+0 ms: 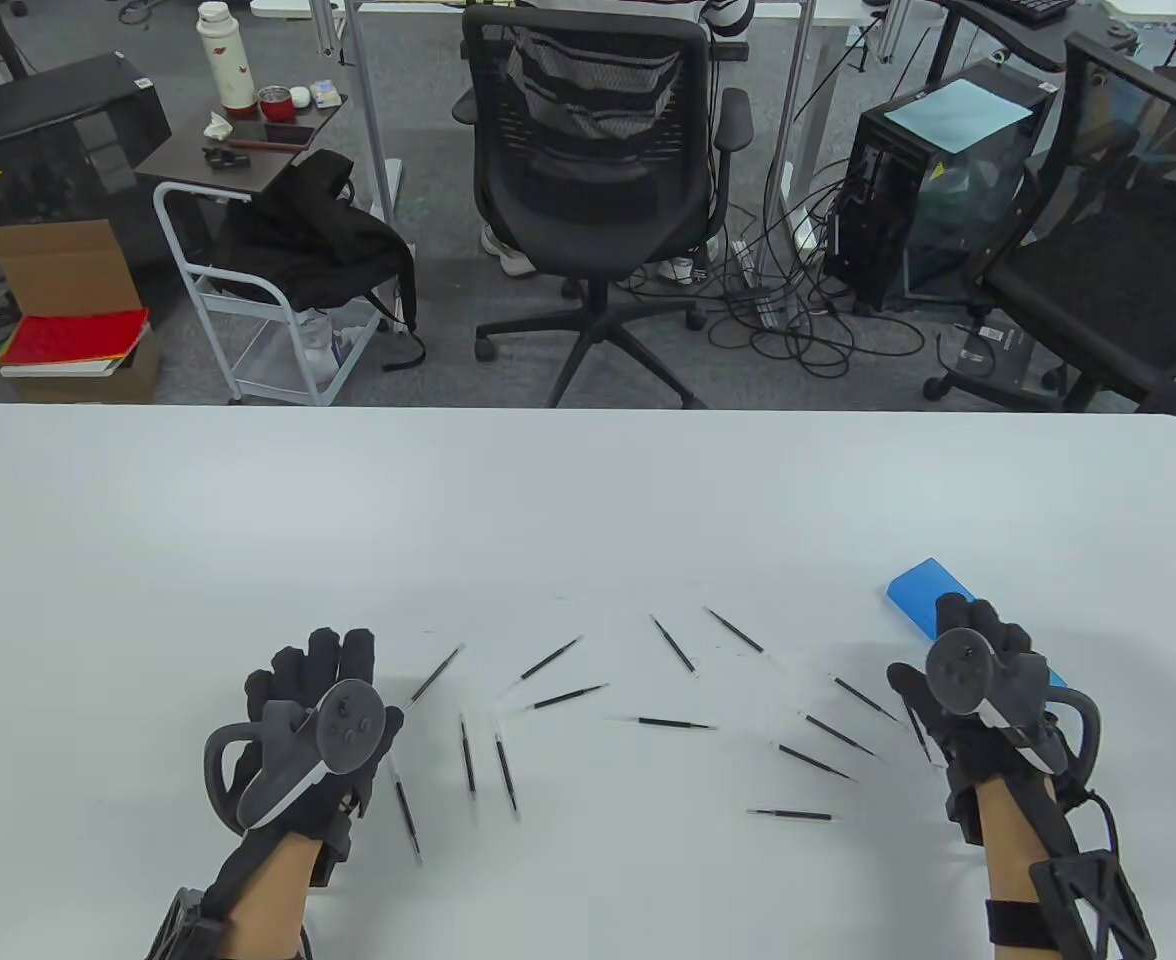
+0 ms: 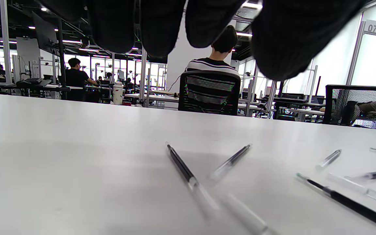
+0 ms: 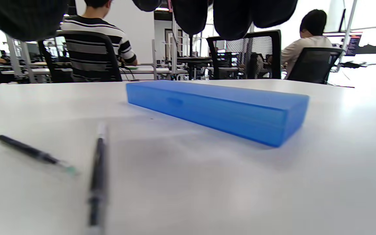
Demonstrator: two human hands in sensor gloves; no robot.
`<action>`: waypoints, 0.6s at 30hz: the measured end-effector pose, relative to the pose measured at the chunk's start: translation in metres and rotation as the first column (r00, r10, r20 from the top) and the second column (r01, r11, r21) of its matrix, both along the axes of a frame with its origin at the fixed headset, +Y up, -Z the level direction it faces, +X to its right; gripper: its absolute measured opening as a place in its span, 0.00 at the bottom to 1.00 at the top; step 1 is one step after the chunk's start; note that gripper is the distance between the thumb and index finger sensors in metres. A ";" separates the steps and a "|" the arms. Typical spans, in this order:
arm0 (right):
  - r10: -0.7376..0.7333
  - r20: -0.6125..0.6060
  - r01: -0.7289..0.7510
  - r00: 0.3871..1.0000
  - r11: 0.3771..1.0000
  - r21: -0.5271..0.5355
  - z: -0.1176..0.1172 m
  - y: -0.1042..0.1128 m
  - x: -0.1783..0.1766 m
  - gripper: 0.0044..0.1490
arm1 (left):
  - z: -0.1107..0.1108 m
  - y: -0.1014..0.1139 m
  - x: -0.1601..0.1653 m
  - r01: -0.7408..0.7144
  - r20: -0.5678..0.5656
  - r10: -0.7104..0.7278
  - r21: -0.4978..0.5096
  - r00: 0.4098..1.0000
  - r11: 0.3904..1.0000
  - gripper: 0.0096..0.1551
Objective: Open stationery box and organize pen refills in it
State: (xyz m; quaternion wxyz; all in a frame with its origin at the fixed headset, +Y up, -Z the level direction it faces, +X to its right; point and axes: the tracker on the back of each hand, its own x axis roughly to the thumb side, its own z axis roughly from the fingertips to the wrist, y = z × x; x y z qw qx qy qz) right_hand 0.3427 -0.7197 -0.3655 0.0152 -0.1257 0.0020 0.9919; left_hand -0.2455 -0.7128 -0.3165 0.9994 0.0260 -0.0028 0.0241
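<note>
White office table [image 1: 588,500], chairs behind; nothing done yet. Left hand [image 1: 313,725] and right hand [image 1: 978,690] both relaxed, holding nothing; pen refills [image 1: 568,695] scattered btwn them; blue stationery box [image 3: 217,109], lid closed, just beyond right hand; opening and loading all remain.

A white table [image 1: 588,500] carries a scatter of black-and-clear pen refills [image 1: 673,722] across its near half — lying at loose angles, mostly apart, none stacked. At the right end, a closed blue stationery box [image 3: 217,109] lies flat on the surface — two refills [image 3: 98,169] near it.
</note>
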 end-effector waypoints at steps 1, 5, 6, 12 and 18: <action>-0.008 0.028 0.009 1.000 1.000 -0.029 -0.002 -0.004 0.010 0.65 | 0.000 0.000 0.001 0.002 0.003 -0.002 -0.002 1.000 1.000 0.49; -0.018 0.096 0.029 0.995 0.992 -0.120 -0.005 -0.015 0.033 0.66 | 0.000 0.000 0.002 0.003 0.008 -0.003 -0.002 1.000 1.000 0.49; -0.019 0.104 0.033 0.994 0.990 -0.135 -0.006 -0.018 0.037 0.66 | 0.000 -0.001 0.002 0.002 0.010 -0.002 -0.003 1.000 1.000 0.49; -0.024 0.144 0.046 0.989 0.987 -0.152 -0.007 -0.028 0.052 0.63 | 0.000 -0.001 0.004 0.006 0.018 -0.006 -0.005 1.000 1.000 0.49; 0.035 0.138 -0.022 0.990 0.995 -0.094 -0.008 -0.029 0.051 0.57 | 0.000 -0.001 0.005 0.013 0.028 -0.013 -0.002 1.000 1.000 0.49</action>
